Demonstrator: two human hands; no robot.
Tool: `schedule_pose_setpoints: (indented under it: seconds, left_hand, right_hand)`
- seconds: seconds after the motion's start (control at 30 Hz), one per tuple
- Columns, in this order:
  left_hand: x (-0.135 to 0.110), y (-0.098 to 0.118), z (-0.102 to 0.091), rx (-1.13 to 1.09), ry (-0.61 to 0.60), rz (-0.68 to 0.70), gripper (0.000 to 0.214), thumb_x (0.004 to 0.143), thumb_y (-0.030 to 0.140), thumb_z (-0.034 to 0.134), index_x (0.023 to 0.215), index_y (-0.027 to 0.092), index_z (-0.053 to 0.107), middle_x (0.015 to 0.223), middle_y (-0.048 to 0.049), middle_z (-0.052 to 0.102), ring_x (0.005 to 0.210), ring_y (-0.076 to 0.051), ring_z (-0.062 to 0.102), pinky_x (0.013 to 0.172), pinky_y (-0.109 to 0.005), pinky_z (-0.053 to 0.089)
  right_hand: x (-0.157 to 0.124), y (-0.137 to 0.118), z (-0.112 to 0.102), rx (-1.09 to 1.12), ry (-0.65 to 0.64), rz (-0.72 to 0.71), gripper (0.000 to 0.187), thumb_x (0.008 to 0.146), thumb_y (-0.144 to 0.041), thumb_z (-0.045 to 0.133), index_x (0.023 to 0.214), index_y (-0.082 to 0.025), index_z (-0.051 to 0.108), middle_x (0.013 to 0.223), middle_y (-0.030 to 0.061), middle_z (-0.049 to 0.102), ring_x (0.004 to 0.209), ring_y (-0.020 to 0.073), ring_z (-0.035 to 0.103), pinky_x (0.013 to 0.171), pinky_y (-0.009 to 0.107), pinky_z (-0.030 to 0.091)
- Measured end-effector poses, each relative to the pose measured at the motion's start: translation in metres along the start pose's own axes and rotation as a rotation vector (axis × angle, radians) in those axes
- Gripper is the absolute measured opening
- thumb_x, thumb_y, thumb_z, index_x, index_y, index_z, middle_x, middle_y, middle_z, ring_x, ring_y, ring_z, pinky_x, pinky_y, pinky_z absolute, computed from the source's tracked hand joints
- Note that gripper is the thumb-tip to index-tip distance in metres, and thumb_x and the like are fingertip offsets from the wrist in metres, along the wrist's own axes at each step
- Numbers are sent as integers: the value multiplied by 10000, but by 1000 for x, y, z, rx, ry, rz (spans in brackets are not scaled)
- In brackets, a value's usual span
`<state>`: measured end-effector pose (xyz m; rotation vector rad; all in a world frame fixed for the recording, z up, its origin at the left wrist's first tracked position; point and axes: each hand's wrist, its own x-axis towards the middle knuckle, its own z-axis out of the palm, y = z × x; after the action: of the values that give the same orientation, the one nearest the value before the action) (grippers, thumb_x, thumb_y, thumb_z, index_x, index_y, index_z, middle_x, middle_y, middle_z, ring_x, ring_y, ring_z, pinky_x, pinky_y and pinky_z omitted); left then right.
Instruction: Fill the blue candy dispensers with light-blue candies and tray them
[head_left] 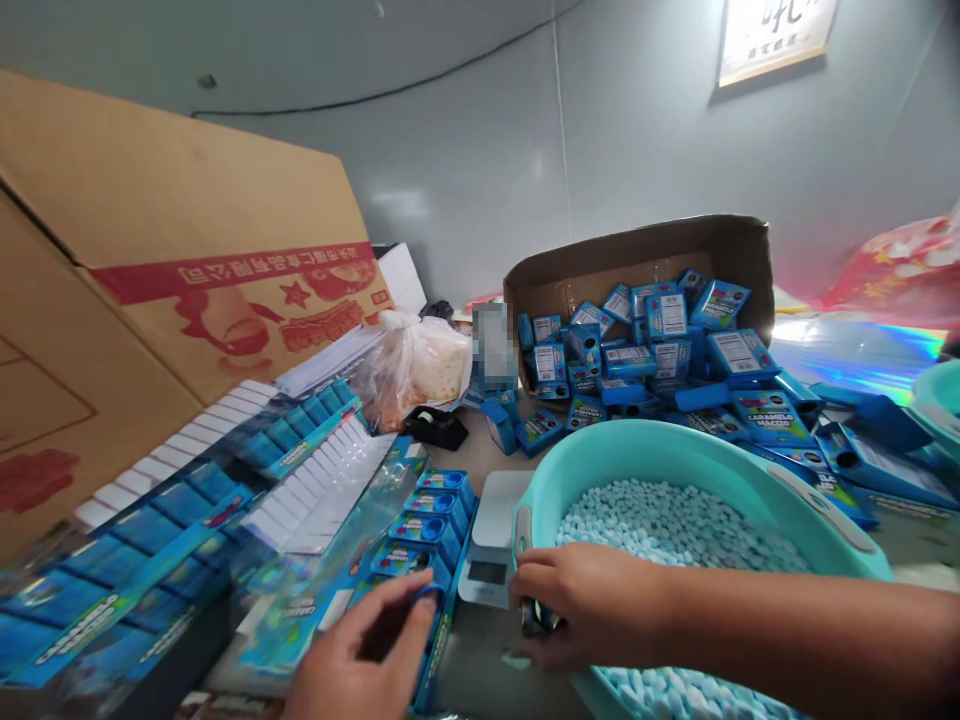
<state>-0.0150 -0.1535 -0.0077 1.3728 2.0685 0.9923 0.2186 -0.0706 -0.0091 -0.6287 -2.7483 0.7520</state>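
Observation:
My left hand (pixel 367 650) has its thumb and fingers closed around the end of a small blue candy box (pixel 427 594) at the near end of a row. That row of upright blue boxes (pixel 431 528), some with round openings, stands in a long blue display tray (pixel 442 640). Between the fingers of my right hand (pixel 570 600) is a small dark, shiny thing (pixel 536 617), mostly hidden, over the near left rim of a turquoise basin (pixel 637 445). Pale blue candies (pixel 675 520) fill the basin's bottom. A white scale (pixel 486 580) lies between the hands.
Behind the basin, a brown carton (pixel 637 250) lies on its side, spilling blue boxes. Packed display trays (pixel 127 590) stand at left before a large cardboard box (pixel 225 210). A black tape dispenser (pixel 435 428) and a plastic bag (pixel 420 365) sit at the back.

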Motion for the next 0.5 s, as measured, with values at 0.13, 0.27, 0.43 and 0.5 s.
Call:
schedule_pose_setpoints:
  seconds: [0.13, 0.27, 0.43, 0.5]
  left_hand:
    - [59, 7, -26, 530, -181, 22, 308, 783, 461, 539, 878, 218, 702, 952, -53, 752, 918, -245, 679, 826, -334, 501]
    - [109, 21, -31, 801, -388, -2, 283, 679, 476, 637, 680, 197, 587, 653, -25, 663, 694, -227, 632, 602, -293, 405]
    - [134, 47, -23, 909, -626, 21, 300, 463, 365, 770, 515, 213, 517, 453, 31, 514, 492, -184, 495, 526, -291, 346]
    - [139, 55, -17, 920, -692, 63, 282, 435, 316, 781, 514, 217, 530, 439, 46, 503, 483, -172, 485, 532, -283, 356]
  right_hand:
    - [-1, -3, -2, 8, 1, 2, 302, 860, -397, 675, 1064, -175, 647, 957, 46, 645, 719, 141, 569, 569, 255, 324]
    - [0, -5, -4, -14, -15, 7, 282, 873, -399, 668, 1033, -167, 651, 948, 48, 645, 718, 146, 576, 561, 263, 314]
    - [-1, -5, -5, -51, -13, 10, 292, 873, -434, 664, 989, -169, 632, 921, 36, 635, 691, 139, 556, 532, 266, 273]
    - [-1, -6, -5, -59, -22, 16, 281, 885, -428, 652, 981, -165, 628, 919, 38, 634, 683, 135, 549, 529, 268, 262]
